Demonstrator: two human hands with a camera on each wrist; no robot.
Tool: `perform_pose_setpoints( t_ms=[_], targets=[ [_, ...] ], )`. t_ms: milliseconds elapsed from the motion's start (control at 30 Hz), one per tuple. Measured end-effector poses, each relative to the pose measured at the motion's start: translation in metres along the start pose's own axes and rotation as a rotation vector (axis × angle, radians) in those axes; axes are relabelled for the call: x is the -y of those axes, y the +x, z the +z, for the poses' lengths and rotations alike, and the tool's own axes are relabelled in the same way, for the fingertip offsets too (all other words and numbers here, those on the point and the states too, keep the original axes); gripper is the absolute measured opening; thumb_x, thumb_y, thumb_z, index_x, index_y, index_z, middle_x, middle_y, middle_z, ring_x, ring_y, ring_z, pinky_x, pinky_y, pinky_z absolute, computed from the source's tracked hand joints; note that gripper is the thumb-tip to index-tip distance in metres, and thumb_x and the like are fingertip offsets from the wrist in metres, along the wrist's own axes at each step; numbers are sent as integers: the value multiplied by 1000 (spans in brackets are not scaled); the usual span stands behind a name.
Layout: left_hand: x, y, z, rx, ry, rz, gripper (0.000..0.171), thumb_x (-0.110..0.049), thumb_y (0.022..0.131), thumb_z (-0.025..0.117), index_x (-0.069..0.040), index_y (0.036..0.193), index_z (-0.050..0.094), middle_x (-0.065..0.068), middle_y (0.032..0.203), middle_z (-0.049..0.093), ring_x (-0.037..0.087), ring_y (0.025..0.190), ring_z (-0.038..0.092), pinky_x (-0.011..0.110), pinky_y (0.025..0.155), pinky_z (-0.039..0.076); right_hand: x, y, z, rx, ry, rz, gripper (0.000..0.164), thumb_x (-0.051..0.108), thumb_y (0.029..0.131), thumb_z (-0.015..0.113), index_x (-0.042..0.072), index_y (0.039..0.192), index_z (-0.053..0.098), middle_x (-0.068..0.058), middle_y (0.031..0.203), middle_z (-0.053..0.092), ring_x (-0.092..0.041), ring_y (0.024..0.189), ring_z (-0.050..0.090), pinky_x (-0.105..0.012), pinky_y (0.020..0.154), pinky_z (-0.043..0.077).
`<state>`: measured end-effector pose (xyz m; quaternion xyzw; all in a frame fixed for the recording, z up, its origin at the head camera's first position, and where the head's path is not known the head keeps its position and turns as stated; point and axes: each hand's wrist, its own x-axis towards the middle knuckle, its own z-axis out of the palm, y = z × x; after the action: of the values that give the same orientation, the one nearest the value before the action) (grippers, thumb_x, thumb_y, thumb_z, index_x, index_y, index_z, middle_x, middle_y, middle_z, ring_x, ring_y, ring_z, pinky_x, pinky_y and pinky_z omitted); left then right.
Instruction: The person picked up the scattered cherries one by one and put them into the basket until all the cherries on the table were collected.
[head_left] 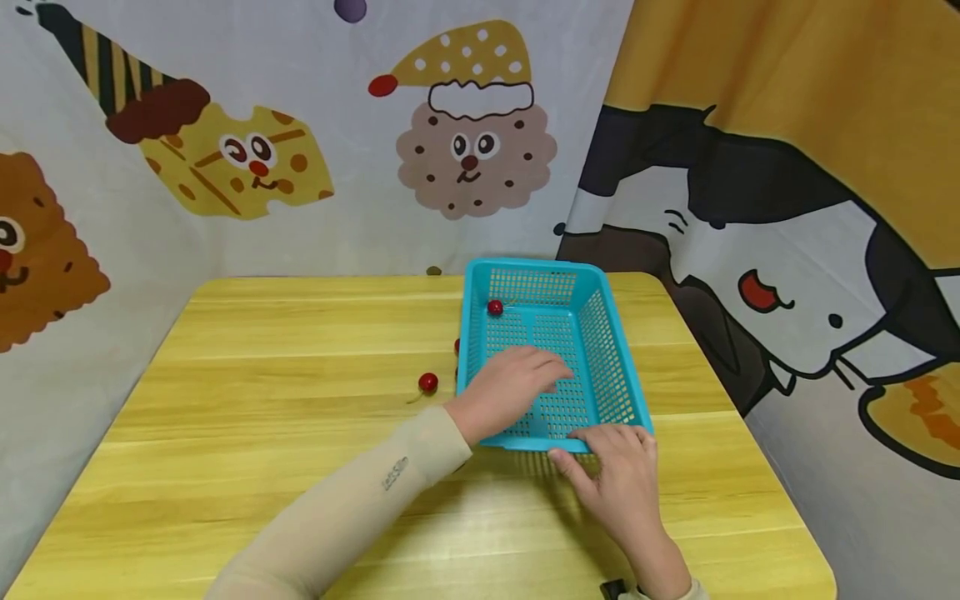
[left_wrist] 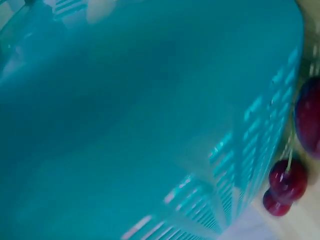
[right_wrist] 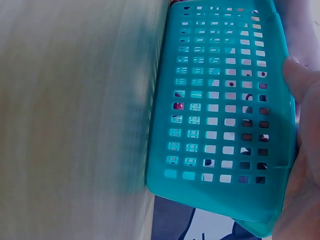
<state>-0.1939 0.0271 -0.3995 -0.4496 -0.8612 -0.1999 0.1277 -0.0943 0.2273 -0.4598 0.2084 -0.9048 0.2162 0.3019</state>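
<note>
A blue plastic basket point(head_left: 645, 417) with a perforated floor and walls sits on the table. My right hand point(head_left: 618, 471) grips its near rim, thumb outside and fingers over the edge. My left hand point(head_left: 513, 383) is inside the basket above its floor, knuckles up and fingers bent downward; I cannot tell whether they hold anything. One red cherry point(head_left: 495, 307) with a stem lies in the far left corner. Another cherry point(head_left: 427, 382) lies on the table left of the basket. Beside the basket wall, the left wrist view shows several dark red cherries point(left_wrist: 288, 181).
The wooden-patterned table point(head_left: 300, 333) has rounded corners and reaches back to a wall hanging point(head_left: 300, 242) with cartoon prints. On the right hangs a printed curtain point(head_left: 810, 183). A small black object point(head_left: 612, 589) shows by my right wrist.
</note>
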Motion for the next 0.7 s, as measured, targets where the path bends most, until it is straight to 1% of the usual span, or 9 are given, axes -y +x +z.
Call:
perform_pose_setpoints(
  t_ms=[67,133,200,267,300,400,600,667,700],
  targets=[
    [5,3,3,-7,-94,-58,32,-23,95,67,-15,125,65,-5,120,63,5,107,52,23,97,47,0,0,0,2,0,1,39,49,80,75,13,92,73,0,88,71,-25,91,58,-57,86,33],
    [10,5,6,-20,-191,-140,31,-26,94,67,-14,123,67,-5,118,64,3,104,54,21,93,50,-1,0,-1,9,-3,3,39,50,81,75,13,92,73,0,89,71,-25,91,58,-57,86,33],
    [16,7,8,-20,-274,-222,31,-27,94,68,-13,121,68,-3,117,65,4,101,55,23,88,52,-1,0,-1,15,-5,8,39,51,81,74,13,92,73,0,89,71,-24,91,58,-57,87,33],
    [21,6,10,7,-301,-278,31,-29,93,68,-12,119,69,-2,116,66,5,100,55,23,86,53,-1,0,-1,22,-4,13,40,51,82,74,13,92,73,1,89,71,-24,92,58,-57,87,33],
    [22,6,11,26,-303,-291,31,-30,93,69,-12,118,69,-1,114,67,5,99,56,24,84,54,-1,-1,-2,25,-5,16,40,51,82,73,13,92,73,1,89,71,-24,92,58,-57,88,33],
    [26,5,14,108,-286,-293,31,-30,93,69,-11,117,69,0,110,68,5,92,56,24,80,54,-2,-1,-2,25,-3,20,39,51,81,74,13,92,73,1,89,71,-24,92,57,-56,88,32],
    [27,3,22,283,-164,-250,34,-36,92,70,-13,117,69,-2,105,69,4,86,57,24,80,55,-3,-1,-1,22,-7,20,40,51,81,74,13,93,73,1,90,71,-24,92,57,-56,88,33],
    [27,2,24,318,-128,-247,35,-39,92,70,-14,116,69,-3,105,70,4,87,58,25,81,55,-3,-1,0,25,-9,22,41,52,81,73,13,93,73,1,90,71,-23,92,57,-56,88,32],
    [27,2,24,323,-117,-244,35,-39,92,69,-14,116,70,-3,105,70,4,88,58,26,81,55,-3,-1,0,25,-8,23,41,52,81,73,13,93,73,1,90,71,-24,93,57,-56,88,32]
  ],
)
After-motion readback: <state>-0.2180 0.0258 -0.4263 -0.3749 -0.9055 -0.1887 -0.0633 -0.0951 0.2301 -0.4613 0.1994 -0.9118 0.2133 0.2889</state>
